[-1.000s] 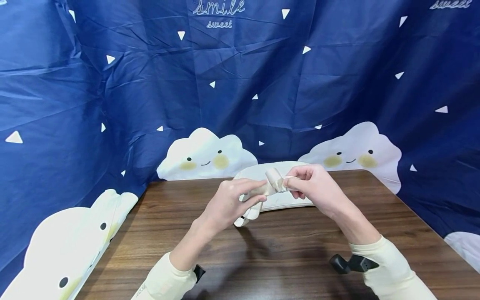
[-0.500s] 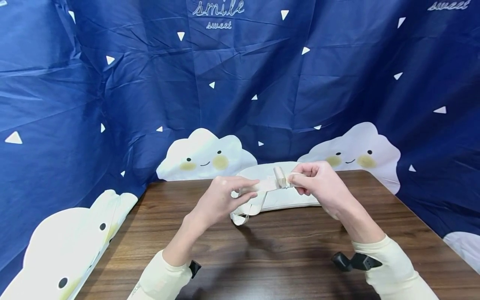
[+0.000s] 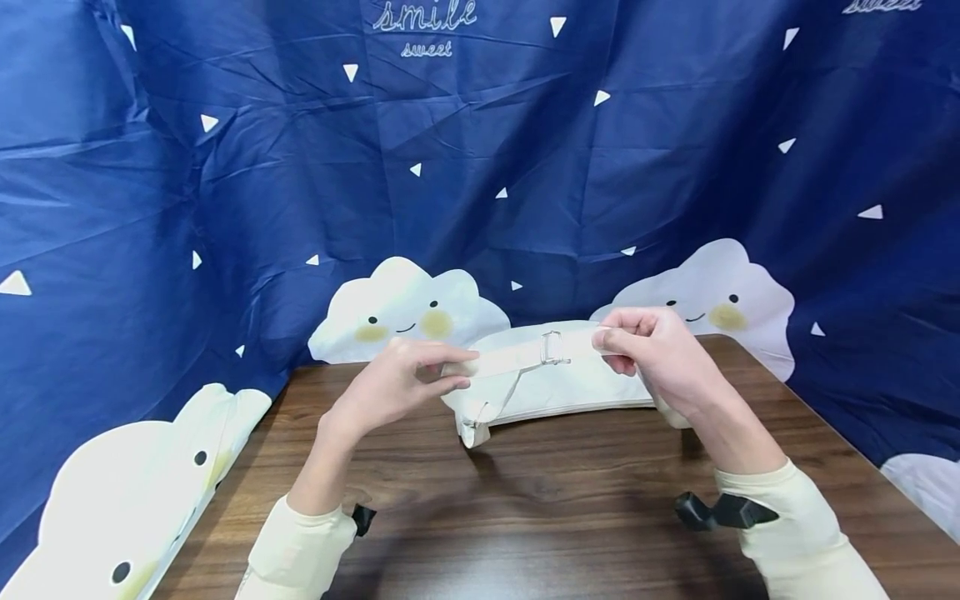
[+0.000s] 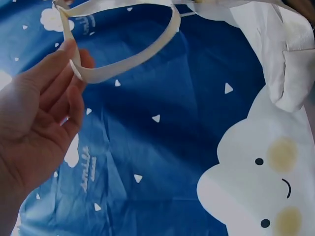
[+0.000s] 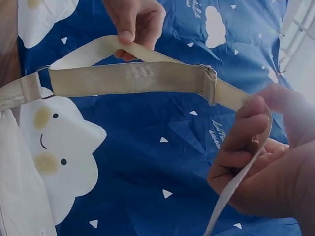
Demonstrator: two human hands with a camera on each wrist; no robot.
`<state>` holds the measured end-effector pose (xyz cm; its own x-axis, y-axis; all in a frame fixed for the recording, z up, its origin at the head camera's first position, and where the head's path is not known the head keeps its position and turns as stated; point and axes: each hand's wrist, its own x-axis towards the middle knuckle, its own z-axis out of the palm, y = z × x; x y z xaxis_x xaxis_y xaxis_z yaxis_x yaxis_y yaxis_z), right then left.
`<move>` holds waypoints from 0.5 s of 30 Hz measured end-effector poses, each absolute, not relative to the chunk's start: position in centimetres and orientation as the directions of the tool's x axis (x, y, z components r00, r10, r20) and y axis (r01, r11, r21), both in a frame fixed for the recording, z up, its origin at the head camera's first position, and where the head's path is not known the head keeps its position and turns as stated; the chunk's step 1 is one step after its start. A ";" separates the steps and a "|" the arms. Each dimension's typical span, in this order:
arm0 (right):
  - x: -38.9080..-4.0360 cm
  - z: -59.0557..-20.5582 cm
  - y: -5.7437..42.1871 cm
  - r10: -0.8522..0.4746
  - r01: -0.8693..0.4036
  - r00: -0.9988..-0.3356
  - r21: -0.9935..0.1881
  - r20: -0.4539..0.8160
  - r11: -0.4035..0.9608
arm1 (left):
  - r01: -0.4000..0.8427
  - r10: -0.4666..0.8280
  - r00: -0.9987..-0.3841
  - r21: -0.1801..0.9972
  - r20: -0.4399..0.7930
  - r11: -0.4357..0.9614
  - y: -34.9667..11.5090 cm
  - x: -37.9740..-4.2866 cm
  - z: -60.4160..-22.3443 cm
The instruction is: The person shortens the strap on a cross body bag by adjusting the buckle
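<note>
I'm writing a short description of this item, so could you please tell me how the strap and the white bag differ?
The strap is a narrow band, while the white bag is broad. The strap is held up between the left hand and right hand, whereas the white bag rests on the wooden table. Both are pale in colour.

- The person's left grip (image 4: 44,108), a bare hand, pinches a flat cream fabric strap (image 4: 133,63) between thumb and fingers.
- The strap bows rightward in a wide loop.
- Upper right, a folded white fabric piece (image 4: 299,73) hangs before blue cloth (image 4: 167,157) printed with white triangles and smiling clouds.
</note>
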<state>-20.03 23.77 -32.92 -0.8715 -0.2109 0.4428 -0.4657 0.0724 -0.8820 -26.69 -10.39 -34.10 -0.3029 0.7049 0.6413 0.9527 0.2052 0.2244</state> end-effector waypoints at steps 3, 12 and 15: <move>-20.3 -33.2 23.2 -0.290 -0.478 -0.844 -0.878 0.451 0.027 | 0.950 0.726 -0.312 0.216 0.613 0.226 -10.4 -26.7 -34.3; -20.7 -34.1 21.3 -0.515 -0.562 -0.730 -0.824 0.450 0.076 | 0.942 0.715 -0.290 0.323 0.636 0.095 -5.8 -25.1 -36.0; -20.8 -34.2 20.9 -0.531 -0.586 -0.716 -0.803 0.454 0.103 | 0.919 0.646 -0.337 0.388 0.685 0.068 -4.8 -24.4 -36.4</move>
<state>-20.79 20.94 -34.21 -0.7156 -0.5309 0.4538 -0.5863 0.1034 -0.8035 -24.36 -4.80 -36.35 -0.3373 0.6457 0.6851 0.9191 0.0685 0.3880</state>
